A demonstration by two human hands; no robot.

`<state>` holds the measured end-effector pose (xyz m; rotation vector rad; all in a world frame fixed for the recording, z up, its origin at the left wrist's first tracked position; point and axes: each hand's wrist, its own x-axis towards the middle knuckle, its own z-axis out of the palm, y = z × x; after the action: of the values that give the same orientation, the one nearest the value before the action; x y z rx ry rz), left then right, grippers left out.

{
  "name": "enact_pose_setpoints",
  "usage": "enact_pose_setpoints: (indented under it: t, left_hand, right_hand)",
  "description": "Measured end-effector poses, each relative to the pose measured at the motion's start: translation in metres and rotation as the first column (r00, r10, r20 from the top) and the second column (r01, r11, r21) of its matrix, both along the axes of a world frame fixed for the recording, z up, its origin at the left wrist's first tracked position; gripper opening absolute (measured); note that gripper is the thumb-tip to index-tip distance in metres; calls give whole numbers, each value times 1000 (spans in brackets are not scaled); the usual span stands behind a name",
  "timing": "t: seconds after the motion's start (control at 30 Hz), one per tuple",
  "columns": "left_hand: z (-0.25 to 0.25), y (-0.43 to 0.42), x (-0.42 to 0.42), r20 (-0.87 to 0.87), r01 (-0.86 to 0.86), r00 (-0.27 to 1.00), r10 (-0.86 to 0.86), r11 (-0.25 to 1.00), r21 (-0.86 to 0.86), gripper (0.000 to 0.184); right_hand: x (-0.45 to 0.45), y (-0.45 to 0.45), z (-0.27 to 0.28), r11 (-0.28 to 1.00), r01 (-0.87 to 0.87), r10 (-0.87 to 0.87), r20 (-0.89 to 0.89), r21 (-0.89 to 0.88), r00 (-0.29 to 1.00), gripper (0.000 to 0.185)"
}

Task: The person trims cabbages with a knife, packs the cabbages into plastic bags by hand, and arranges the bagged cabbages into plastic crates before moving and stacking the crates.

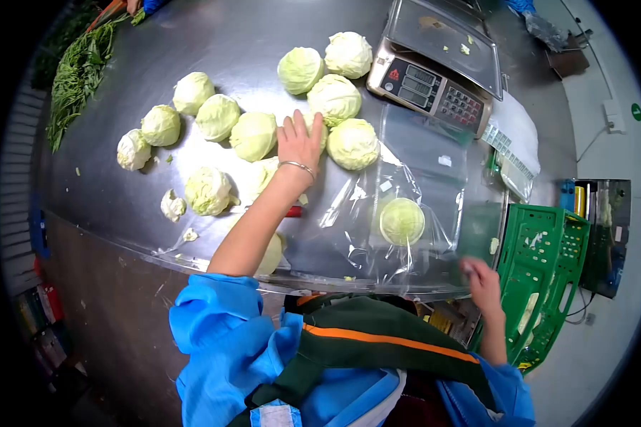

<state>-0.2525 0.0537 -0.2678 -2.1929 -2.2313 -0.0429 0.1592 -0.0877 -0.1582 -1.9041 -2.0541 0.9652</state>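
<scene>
My left hand [299,148] reaches across the metal table, fingers over a pale green cabbage [323,135] that it mostly hides. More cabbages surround it, among them one to its left [253,136] and one to its right [354,144]. A single cabbage [402,221] lies in or under clear plastic film near the front edge. Beside the green crate, my right hand [483,283] is closed and slightly blurred; what it grips cannot be made out. A red handle [294,211] shows partly behind my left forearm.
A digital scale [434,89] stands at the back right, with a clear plastic sheet [424,146] before it. The green crate [538,270] is at the right edge. Leafy greens [84,75] lie at the far left, near another person's hand [133,6]. Cabbage scraps [172,205] lie at left.
</scene>
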Motion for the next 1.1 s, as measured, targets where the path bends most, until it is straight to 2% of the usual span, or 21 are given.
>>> enact_pose_setpoints:
  t: [0.03, 0.07, 0.1, 0.17, 0.23, 0.27, 0.3, 0.33, 0.37, 0.4, 0.47, 0.5, 0.53, 0.6, 0.67, 0.7, 0.77, 0.87, 0.93, 1.0, 1.1]
  left_hand:
    - [-14, 4, -2, -36, 2, 999, 0, 999, 37, 101]
    - [-23, 3, -3, -74, 18, 997, -13, 998, 66, 101]
    - [-14, 2, -5, -47, 44, 998, -42, 998, 41, 98]
    - [5, 0, -8, 42, 83, 996, -81, 996, -35, 95]
    - [19, -11, -7, 182, 30, 983, -27, 999, -16, 93]
    - [31, -16, -5, 245, 4, 970, -4, 1000, -2, 93]
    - [51, -26, 3, 346, -23, 938, 11, 999, 31, 93]
    - [75, -43, 15, 445, -60, 895, 29, 997, 56, 93]
    - [97, -62, 32, 497, -9, 866, -49, 993, 114, 94]
    - [110, -79, 50, 466, 150, 836, -289, 938, 312, 95]
    - [141, -110, 105, 629, 362, 598, -497, 867, 342, 98]
    - [160, -127, 124, 669, 405, 562, -486, 867, 290, 98]
    - [173, -140, 130, 690, 426, 523, -500, 855, 296, 92]
    - [158, -162, 129, 783, 203, 509, -357, 934, 294, 72]
    - [112, -180, 135, 832, -89, 552, -57, 988, 127, 55]
    - [87, -182, 144, 801, -54, 587, -119, 981, 185, 51]
    - [65, -186, 179, 613, 252, 691, -384, 922, 294, 46]
    - [24, -177, 216, 493, 361, 734, -467, 883, 300, 32]
    - [1, -177, 210, 517, 374, 738, -434, 900, 222, 28]
    - [3, -184, 199, 577, 431, 694, -430, 891, 144, 19]
    - [14, -201, 194, 532, 491, 681, -503, 853, 179, 16]
  right_hand:
    - [38, -14, 12, 954, 61, -40, 76, -292, 996, 23]
    - [82, -38, 11, 942, -58, 179, 349, -332, 920, 24]
    - [93, -45, 19, 736, 243, 370, 676, -632, 638, 44]
    - [58, -53, 54, 942, -54, 308, 791, -331, 529, 66]
    - [3, -19, 66, 986, -148, 102, 426, 76, 899, 84]
    - [-14, -16, 57, 976, -74, 39, 168, 206, 985, 85]
    - [-29, -14, 44, 948, 32, 3, -109, 315, 994, 85]
    - [-48, -10, 30, 964, 105, -3, -385, 245, 923, 84]
    - [-75, -2, 20, 985, 154, -53, -721, 75, 691, 81]
    - [-103, 6, 10, 983, 147, -156, -925, -111, 347, 78]
    - [-120, 5, -6, 854, -33, -517, -840, -519, -163, 79]
    - [-113, 6, -18, 744, -61, -665, -729, -665, -164, 85]
    - [-91, -1, -19, 792, -129, -604, -736, -597, -306, 86]
    - [-44, -14, -18, 898, -228, -437, -818, -375, -373, 94]
    - [11, -35, -28, 868, -313, -493, -744, -386, -451, 91]
    - [29, -46, -28, 844, -312, -536, -691, -436, -485, 89]
    - [47, -62, -37, 761, -260, -642, -633, -595, -432, 86]
    - [46, -77, -47, 697, -305, -717, -616, -649, -326, 85]
    - [37, -86, -56, 636, -363, -772, -555, -681, -312, 86]
    - [34, -96, -66, 563, -371, -826, -488, -738, -282, 87]
    - [27, -98, -75, 494, -376, -870, -435, -784, -234, 85]
